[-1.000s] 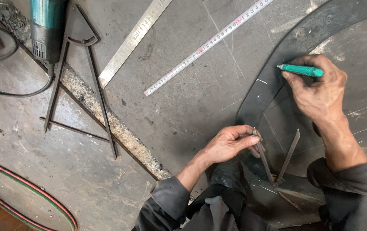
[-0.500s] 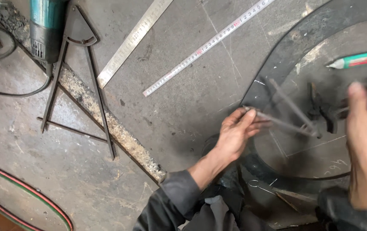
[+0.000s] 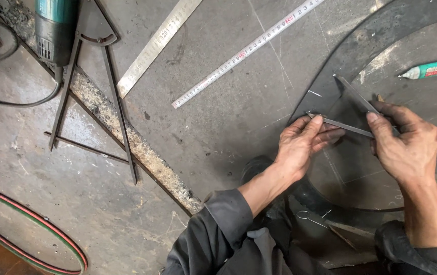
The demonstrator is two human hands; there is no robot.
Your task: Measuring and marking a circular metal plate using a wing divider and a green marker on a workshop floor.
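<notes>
A metal divider compass (image 3: 353, 107) with two thin legs lies over a dark round steel plate (image 3: 340, 61). My left hand (image 3: 305, 145) presses a fingertip on the tip of its lower leg near the plate's edge. My right hand (image 3: 404, 145) grips the divider at its hinge end, where the two legs meet. A green marker pen (image 3: 432, 68) lies loose on the plate, above my right hand.
A tape measure strip (image 3: 244, 53) and a steel ruler (image 3: 157, 43) lie diagonally on the concrete floor. At the upper left are a green angle grinder (image 3: 53, 28), its cable and a dark triangular metal frame (image 3: 96, 97). Red and green hoses (image 3: 35, 229) curve at the lower left.
My right hand has put down the green pen on the plate and taken hold of the divider. The divider has swung up and now lies spread across the plate's edge.
</notes>
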